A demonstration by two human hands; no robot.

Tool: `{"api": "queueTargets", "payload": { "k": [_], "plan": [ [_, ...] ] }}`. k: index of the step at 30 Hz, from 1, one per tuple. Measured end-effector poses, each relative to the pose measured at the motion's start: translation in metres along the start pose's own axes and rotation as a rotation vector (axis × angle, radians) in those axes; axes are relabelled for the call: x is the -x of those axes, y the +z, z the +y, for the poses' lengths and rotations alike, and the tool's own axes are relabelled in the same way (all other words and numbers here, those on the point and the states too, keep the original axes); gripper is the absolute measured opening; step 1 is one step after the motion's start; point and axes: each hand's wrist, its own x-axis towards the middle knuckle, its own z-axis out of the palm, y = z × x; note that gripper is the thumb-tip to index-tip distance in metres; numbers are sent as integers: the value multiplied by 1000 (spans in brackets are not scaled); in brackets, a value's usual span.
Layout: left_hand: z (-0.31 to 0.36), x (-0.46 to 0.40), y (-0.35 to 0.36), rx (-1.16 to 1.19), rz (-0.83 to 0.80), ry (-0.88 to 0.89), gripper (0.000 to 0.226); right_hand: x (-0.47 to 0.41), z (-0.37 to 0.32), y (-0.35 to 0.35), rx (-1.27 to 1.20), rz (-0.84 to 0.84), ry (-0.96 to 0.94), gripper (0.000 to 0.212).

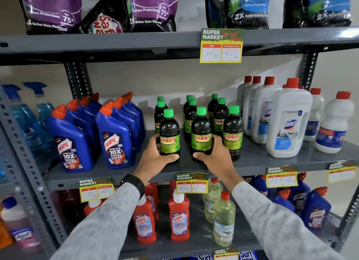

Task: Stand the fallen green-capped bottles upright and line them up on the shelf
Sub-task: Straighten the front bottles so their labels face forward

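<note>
Head cam: closest up, the left hand [155, 157] is wrapped round the base of one upright green-capped bottle [169, 133], and the right hand [215, 156] grips the next bottle [201, 132] the same way. Both stand at the front of the grey shelf [120, 174]. A third bottle [232, 132] stands just right, with more [191, 116] lined up behind, all upright.
</note>
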Motion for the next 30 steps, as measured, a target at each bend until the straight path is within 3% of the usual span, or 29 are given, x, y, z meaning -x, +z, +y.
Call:
{"api": "queueTargets", "payload": {
  "k": [5, 10, 30],
  "plan": [
    [-8, 1, -6, -11, 0, 63, 85, -5, 7, -3, -22, -30, -10, 78],
    [-17, 12, -15, 25, 51, 83, 84, -3, 9, -6, -34, -108, -34, 79],
    [-12, 28, -14, -19, 68, 113, 87, 2, 10, -8, -67, -165, -57, 82]
  ]
}}
